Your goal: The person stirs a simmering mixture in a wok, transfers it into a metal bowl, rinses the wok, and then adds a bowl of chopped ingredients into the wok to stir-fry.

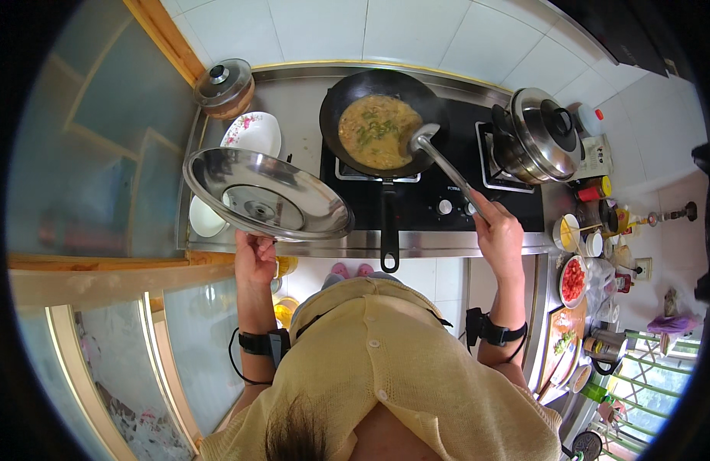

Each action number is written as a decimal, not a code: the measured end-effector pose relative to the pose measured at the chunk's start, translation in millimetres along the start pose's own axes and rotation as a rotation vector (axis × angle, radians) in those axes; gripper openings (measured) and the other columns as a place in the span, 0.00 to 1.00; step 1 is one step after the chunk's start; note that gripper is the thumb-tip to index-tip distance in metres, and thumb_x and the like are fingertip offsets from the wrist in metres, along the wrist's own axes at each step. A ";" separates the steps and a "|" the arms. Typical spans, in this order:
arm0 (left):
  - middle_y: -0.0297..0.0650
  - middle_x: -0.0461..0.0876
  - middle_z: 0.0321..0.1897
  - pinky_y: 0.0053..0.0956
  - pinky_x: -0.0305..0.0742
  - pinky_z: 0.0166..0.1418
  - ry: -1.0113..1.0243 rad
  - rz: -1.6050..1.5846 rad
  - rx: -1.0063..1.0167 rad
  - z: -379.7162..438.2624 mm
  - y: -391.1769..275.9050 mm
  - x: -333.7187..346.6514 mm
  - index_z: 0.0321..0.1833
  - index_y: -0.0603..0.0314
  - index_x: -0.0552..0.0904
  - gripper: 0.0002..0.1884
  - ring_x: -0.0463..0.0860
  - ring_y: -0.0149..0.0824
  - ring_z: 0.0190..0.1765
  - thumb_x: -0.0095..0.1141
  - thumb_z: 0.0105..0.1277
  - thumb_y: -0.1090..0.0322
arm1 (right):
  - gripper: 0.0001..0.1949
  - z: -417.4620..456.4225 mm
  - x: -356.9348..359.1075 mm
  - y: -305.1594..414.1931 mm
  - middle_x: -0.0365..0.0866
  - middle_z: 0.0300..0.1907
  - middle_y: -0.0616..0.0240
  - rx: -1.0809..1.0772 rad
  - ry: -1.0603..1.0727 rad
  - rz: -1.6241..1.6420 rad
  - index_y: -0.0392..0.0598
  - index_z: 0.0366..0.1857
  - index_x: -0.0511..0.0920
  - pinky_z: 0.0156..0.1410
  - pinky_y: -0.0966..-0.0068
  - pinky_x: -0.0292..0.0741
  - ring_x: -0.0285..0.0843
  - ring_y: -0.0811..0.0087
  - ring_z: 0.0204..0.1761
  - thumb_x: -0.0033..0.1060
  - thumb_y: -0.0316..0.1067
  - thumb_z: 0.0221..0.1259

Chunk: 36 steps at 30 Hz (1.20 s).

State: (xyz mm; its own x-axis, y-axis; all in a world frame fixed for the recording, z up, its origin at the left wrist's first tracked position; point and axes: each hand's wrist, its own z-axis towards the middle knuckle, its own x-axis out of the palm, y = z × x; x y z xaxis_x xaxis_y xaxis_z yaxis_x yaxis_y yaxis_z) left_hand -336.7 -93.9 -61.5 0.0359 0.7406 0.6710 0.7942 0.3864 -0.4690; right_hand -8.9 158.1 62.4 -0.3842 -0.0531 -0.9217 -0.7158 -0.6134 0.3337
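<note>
In my left hand (255, 257) is a stainless steel wok lid (320, 201), its hollow inside turned up toward me. The knob side and part of my fingers are hidden beneath it. My right hand (499, 233) grips a metal wok spatula (444, 164) by its handle. The spatula's blade rests in the right side of a dark wok (336, 109), touching a thick yellow-brown stew (361, 144) topped with chopped green pieces. The wok sits on the left burner of a black gas stove (355, 207), with its long handle pointing toward me.
A lidded steel pot (533, 138) stands on the right burner. Left of the stove are a lidded glass pot (224, 92), a floral bowl (257, 133) and a white bowl (204, 219). Along the right counter are a plate of chopped red pieces (573, 279), a cutting board (556, 328) and several jars.
</note>
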 end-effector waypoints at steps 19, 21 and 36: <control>0.31 0.74 0.26 0.12 0.55 0.16 -0.058 0.039 0.001 -10.1 -5.2 0.6 0.36 0.56 0.76 0.11 0.65 0.21 0.21 0.53 0.69 0.56 | 0.21 27.0 50.8 -8.4 0.80 0.29 0.69 0.569 -0.101 1.109 0.43 0.65 0.70 0.23 0.89 0.58 0.61 0.87 0.19 0.53 0.29 0.67; 0.31 0.74 0.26 0.12 0.55 0.16 -0.043 0.034 -0.001 -7.3 -4.9 -3.6 0.36 0.56 0.76 0.11 0.65 0.21 0.21 0.53 0.69 0.56 | 0.22 29.4 48.7 -6.8 0.80 0.29 0.69 0.624 -0.108 1.157 0.43 0.65 0.69 0.23 0.89 0.59 0.61 0.87 0.19 0.53 0.29 0.68; 0.33 0.74 0.26 0.12 0.53 0.15 -0.062 -0.001 -0.016 -7.6 -4.1 -3.1 0.37 0.57 0.76 0.13 0.64 0.21 0.21 0.53 0.69 0.55 | 0.22 42.5 58.8 -1.6 0.80 0.29 0.68 0.649 -0.054 1.222 0.44 0.65 0.69 0.23 0.89 0.61 0.63 0.87 0.19 0.53 0.30 0.68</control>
State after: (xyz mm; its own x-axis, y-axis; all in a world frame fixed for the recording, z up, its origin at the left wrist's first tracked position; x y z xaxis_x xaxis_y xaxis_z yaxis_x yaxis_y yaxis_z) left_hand -335.5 -102.0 -57.3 -0.0023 0.7729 0.6346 0.8038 0.3789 -0.4586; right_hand -55.1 189.5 16.1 -0.9690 -0.2461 0.0234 -0.0463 0.2738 0.9607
